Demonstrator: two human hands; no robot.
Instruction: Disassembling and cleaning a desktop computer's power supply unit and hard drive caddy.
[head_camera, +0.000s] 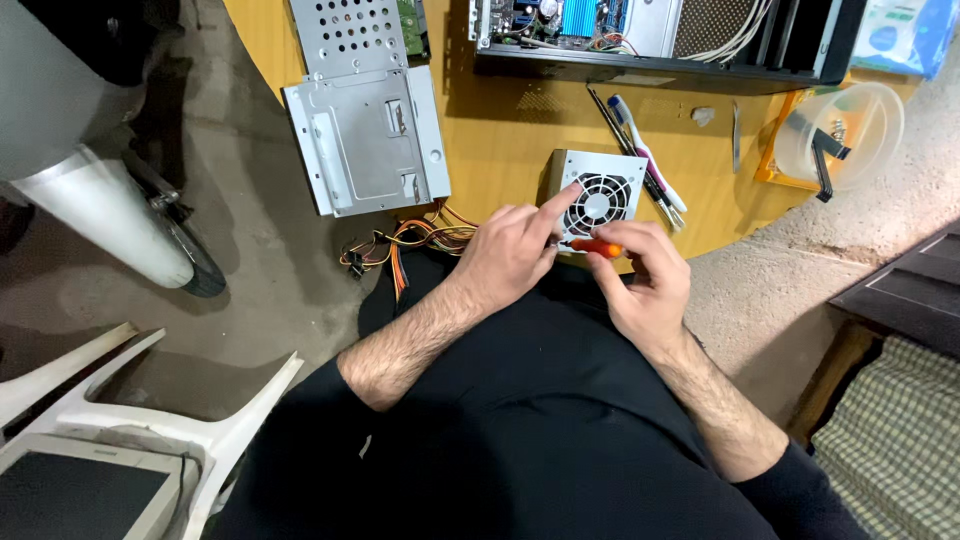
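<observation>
A grey metal power supply (592, 182) with a round fan grille sits at the near edge of the wooden table (500, 150). My left hand (508, 252) rests on it, index finger stretched onto the grille. My right hand (645, 280) grips a small screwdriver with an orange handle (600, 247), held level against the unit's near side. A bundle of coloured wires (415, 242) trails from the unit to the left, over the table edge.
A grey metal drive bracket (365, 140) lies at the table's left. An open computer case (650, 35) stands at the back. Pens and tools (645, 165) lie right of the unit. A clear plastic bowl (840, 135) holds small parts. White chair (150, 420) at lower left.
</observation>
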